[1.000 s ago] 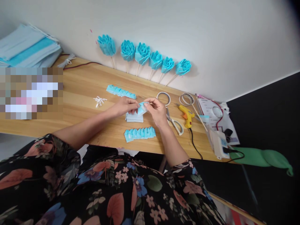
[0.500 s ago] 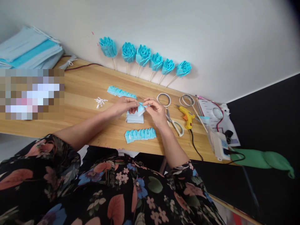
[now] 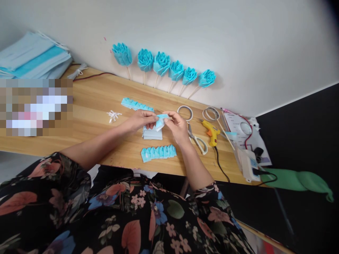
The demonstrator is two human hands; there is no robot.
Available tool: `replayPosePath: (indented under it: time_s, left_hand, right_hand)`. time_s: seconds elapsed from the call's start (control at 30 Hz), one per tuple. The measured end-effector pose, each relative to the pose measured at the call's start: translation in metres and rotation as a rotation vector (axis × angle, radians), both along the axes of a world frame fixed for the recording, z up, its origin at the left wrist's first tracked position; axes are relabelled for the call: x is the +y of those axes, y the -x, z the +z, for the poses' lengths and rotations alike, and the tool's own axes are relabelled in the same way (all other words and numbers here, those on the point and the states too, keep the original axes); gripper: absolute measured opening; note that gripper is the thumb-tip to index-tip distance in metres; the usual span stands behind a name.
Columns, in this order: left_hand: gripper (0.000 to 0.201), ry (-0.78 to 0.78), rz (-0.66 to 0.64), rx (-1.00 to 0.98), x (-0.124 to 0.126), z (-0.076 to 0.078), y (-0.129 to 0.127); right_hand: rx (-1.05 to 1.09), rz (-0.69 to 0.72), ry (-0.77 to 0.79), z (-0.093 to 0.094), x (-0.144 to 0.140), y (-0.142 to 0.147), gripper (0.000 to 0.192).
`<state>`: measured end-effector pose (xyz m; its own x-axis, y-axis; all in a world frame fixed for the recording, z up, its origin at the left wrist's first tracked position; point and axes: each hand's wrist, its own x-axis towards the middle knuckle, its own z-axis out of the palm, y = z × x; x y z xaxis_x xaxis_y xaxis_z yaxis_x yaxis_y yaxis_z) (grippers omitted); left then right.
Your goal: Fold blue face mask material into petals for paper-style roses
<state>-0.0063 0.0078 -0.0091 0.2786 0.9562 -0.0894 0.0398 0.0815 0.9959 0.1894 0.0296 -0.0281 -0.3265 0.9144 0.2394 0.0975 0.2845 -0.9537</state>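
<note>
My left hand [image 3: 140, 119] and my right hand [image 3: 177, 126] meet over the middle of the wooden table [image 3: 92, 95], both pinching one small light-blue folded piece [image 3: 160, 121]. Right beneath it lies a small stack of pale blue squares [image 3: 152, 133]. A pleated blue strip [image 3: 158, 152] lies nearer to me, and a second pleated strip [image 3: 136, 104] lies beyond my left hand. Several blue paper roses on sticks [image 3: 161, 65] lean against the white wall.
Right of my hands lie white-handled scissors [image 3: 197, 139], two tape rings [image 3: 184, 112], a yellow glue gun [image 3: 211, 131] with its black cord, papers and a white box [image 3: 247, 164]. Small white bits [image 3: 113, 115] lie to the left. Blue face masks [image 3: 33, 56] are stacked far left.
The blue piece has been turned and refolded a little between my fingertips. My hands stay in the same spot over the stack.
</note>
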Motion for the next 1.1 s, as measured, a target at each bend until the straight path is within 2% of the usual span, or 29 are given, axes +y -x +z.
replayPosePath:
  time_s: [0.13, 0.3, 0.43, 0.53, 0.67, 0.87, 1.1]
  left_hand:
    - [0.029, -0.014, -0.013, 0.030, -0.0006, 0.0017, 0.0006]
    - [0.028, -0.037, -0.047, 0.099, -0.0001, 0.0008, 0.0002]
    - [0.025, -0.058, -0.089, 0.176, -0.0008, 0.0003, 0.0005]
    - [0.023, -0.065, -0.078, 0.187, -0.0014, 0.0001, 0.0007]
    - [0.023, -0.053, -0.072, 0.169, -0.0011, -0.0007, 0.0000]
    - [0.023, -0.044, -0.069, 0.092, 0.0006, -0.0032, -0.0015]
    - [0.030, -0.028, -0.022, 0.072, 0.0008, -0.0029, -0.0022]
  right_hand:
    - [0.065, 0.008, 0.150, 0.0025, 0.0010, 0.0013, 0.045]
    - [0.115, 0.069, 0.240, 0.0035, 0.0008, 0.0024, 0.043]
    - [0.031, 0.041, 0.193, 0.0006, -0.0008, 0.0021, 0.030]
    - [-0.013, -0.012, 0.142, -0.0011, -0.0011, 0.0019, 0.028]
    - [-0.035, -0.013, 0.115, -0.0012, -0.0003, 0.0018, 0.026]
    - [-0.046, -0.010, 0.105, -0.0009, -0.0001, 0.0023, 0.026]
    - [0.059, -0.047, 0.083, -0.0001, 0.0004, 0.0024, 0.021]
